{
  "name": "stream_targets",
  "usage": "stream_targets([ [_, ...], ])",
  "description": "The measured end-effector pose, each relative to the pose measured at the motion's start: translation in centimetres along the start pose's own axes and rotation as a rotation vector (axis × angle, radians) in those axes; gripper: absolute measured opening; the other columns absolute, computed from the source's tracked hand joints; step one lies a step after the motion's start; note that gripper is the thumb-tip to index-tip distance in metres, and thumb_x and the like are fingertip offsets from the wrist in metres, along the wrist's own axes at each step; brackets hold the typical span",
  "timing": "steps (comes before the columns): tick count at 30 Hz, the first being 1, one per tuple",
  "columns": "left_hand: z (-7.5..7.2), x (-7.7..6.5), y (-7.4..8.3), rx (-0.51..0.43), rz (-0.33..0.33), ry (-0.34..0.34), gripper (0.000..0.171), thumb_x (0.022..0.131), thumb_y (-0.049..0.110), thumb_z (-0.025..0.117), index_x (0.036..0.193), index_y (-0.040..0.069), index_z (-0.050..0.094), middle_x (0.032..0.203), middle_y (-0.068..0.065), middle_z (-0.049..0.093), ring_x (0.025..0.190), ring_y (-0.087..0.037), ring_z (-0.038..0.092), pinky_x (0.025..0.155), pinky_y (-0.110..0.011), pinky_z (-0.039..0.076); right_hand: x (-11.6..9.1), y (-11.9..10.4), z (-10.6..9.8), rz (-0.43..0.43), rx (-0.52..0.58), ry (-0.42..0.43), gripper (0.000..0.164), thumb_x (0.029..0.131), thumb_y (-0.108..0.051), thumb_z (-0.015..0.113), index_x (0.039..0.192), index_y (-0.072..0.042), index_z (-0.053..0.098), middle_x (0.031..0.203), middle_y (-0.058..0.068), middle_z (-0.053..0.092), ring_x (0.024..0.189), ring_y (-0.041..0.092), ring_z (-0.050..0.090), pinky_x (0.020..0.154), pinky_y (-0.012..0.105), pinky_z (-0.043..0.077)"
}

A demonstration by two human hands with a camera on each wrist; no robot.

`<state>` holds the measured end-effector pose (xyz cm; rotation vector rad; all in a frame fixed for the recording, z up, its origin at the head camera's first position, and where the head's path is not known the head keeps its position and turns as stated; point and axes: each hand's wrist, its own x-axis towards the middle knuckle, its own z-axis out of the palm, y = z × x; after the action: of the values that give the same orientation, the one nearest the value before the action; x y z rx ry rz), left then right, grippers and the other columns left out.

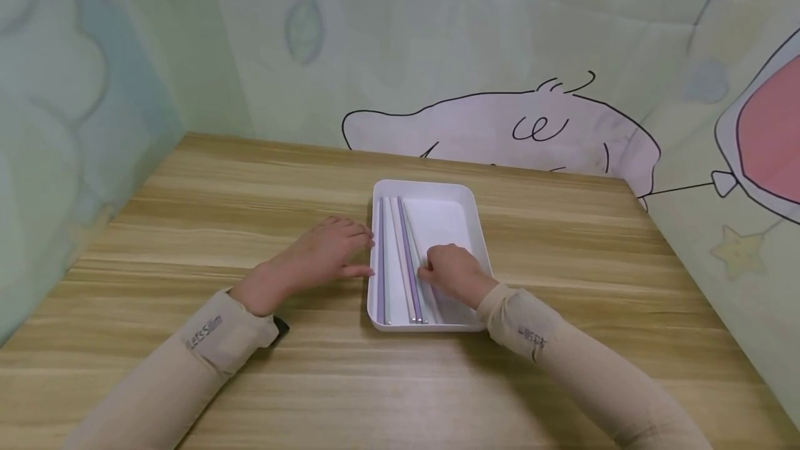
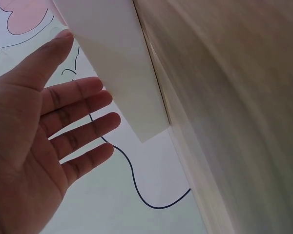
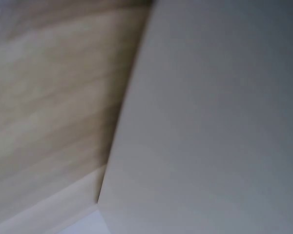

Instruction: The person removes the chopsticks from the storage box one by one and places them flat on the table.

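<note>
A white rectangular tray point(image 1: 446, 210) rests on the wooden table. Several slim chopsticks point(image 1: 401, 255), lilac, pale green and whitish, lie lengthwise along its left side, their silvery ends toward me. Inside the tray, my right hand point(image 1: 459, 273) has its fingers curled down and pinches a pale chopstick point(image 1: 431, 301) slanting beside the others; its fingertips are partly hidden. My left hand point(image 1: 325, 252) is at the tray's left wall, fingers extended and slightly spread. In the left wrist view, that hand point(image 2: 53, 112) has its fingertips at the white wall point(image 2: 112, 63).
Wood-grain table point(image 1: 281, 380) surrounds the tray. Printed cloth walls point(image 1: 437, 33) border its back and sides. The right wrist view shows only the tray's wall point(image 3: 200, 122) up close and blurred tabletop point(image 3: 53, 97).
</note>
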<state>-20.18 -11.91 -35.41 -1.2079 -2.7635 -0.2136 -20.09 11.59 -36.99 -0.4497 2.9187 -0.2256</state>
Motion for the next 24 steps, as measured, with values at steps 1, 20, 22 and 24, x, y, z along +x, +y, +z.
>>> stream_targets([
  [1, -0.04, -0.01, 0.03, -0.001, -0.002, -0.001, 0.051, 0.087, 0.044, 0.066, 0.116, 0.002, 0.065, 0.122, -0.014, 0.065, 0.118, -0.032, 0.058, 0.107, -0.050, 0.042, -0.01, -0.02, 0.00, -0.002, 0.001, 0.000, 0.024, 0.088, -0.021, 0.058, 0.067, -0.009, 0.059, 0.060, 0.000, 0.054, 0.057, 0.014, 0.045, 0.051, 0.024, 0.034],
  [20, 0.10, -0.03, 0.04, -0.004, -0.007, -0.017, 0.052, 0.088, 0.044, 0.065, 0.117, 0.002, 0.065, 0.123, -0.015, 0.064, 0.118, -0.032, 0.058, 0.107, -0.051, 0.041, -0.12, 0.45, -0.04, -0.015, 0.040, 0.051, 0.032, 0.083, -0.015, 0.058, 0.056, -0.014, 0.041, 0.053, -0.004, 0.037, 0.054, 0.011, 0.036, 0.049, 0.022, 0.028],
  [22, 0.12, -0.04, 0.06, -0.001, -0.005, -0.015, 0.052, 0.088, 0.044, 0.065, 0.117, 0.002, 0.064, 0.123, -0.015, 0.064, 0.118, -0.032, 0.058, 0.107, -0.051, 0.041, -0.22, 0.50, -0.19, -0.010, 0.043, 0.053, 0.031, 0.083, -0.015, 0.057, 0.056, -0.013, 0.041, 0.053, -0.004, 0.037, 0.054, 0.011, 0.036, 0.049, 0.021, 0.027],
  [24, 0.11, -0.02, 0.02, -0.001, -0.003, -0.012, 0.051, 0.088, 0.044, 0.064, 0.117, 0.001, 0.064, 0.123, -0.015, 0.064, 0.118, -0.032, 0.058, 0.107, -0.051, 0.041, -0.32, 0.56, -0.48, -0.001, 0.053, 0.052, 0.030, 0.084, -0.015, 0.057, 0.058, -0.013, 0.043, 0.054, -0.004, 0.038, 0.054, 0.011, 0.036, 0.050, 0.021, 0.028],
])
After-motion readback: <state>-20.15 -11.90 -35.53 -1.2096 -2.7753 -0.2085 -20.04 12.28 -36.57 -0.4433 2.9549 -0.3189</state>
